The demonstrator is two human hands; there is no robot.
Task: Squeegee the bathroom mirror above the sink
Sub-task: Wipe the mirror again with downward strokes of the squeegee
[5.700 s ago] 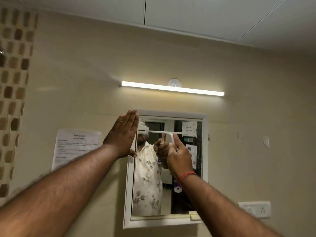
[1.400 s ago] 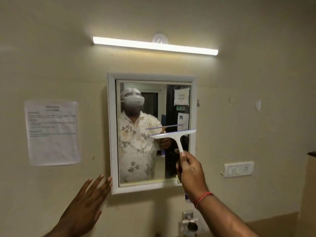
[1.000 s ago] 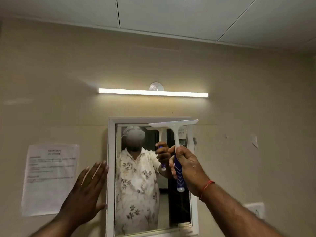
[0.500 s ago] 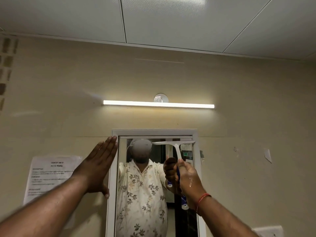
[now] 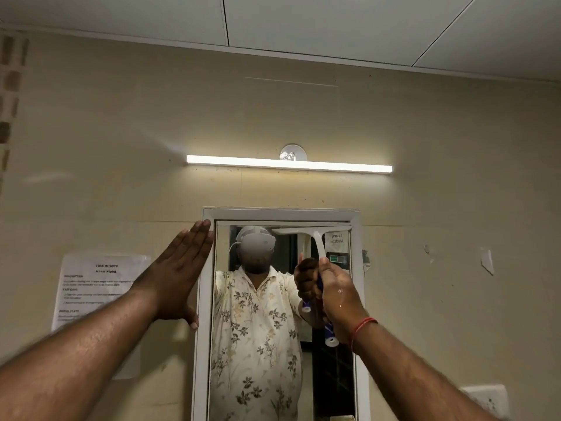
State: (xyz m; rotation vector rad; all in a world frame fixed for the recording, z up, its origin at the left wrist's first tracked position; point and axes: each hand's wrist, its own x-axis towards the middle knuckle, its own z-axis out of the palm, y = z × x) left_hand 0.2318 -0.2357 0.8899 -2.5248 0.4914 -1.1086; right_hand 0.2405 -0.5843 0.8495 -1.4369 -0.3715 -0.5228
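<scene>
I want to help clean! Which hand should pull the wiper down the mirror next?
Probably the right hand. It grips the squeegee, whose blade sits at the top of the mirror. The left hand is open beside the frame, holding nothing.

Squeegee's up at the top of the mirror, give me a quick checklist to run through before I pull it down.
1. Blade at the top: ok. The squeegee blade lies level just under the top of the mirror frame, over the right half of the glass.
2. Grip: ok. The right hand is curled round the handle.
3. Other hand off the glass: ok. The left hand is flat beside the frame's left side.
4. Blade pressed against the mirror: cannot tell.
5. Glass below the blade clear: ok in the part that shows; the bottom edge is out of view.
</scene>
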